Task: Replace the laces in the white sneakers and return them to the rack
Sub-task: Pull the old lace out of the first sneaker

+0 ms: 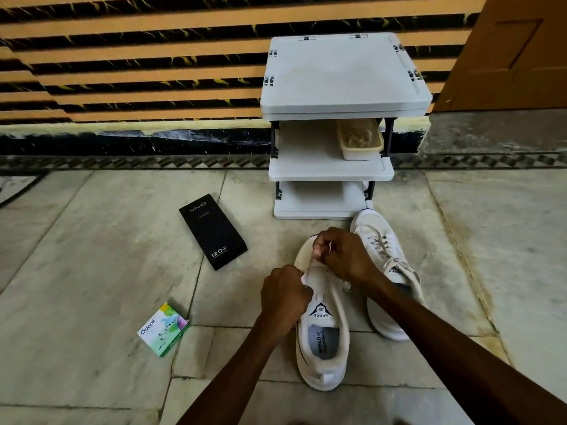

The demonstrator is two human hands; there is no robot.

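Note:
Two white sneakers stand on the stone floor in front of a white three-tier rack (329,174). The near sneaker (322,348) points away from me, its tongue marked SPEED. My left hand (283,297) grips the left side of its upper by the eyelets. My right hand (337,253) hovers over its toe end, fingers curled, pinching a thin white lace (328,247). The second sneaker (387,271) lies to the right, laced, partly hidden behind my right forearm.
A beige tray (360,139) of pale strands sits on the rack's middle shelf. A black phone box (212,230) lies on the floor to the left, with a small green-and-white Odonil box (163,329) nearer me. A striped wall runs behind the rack.

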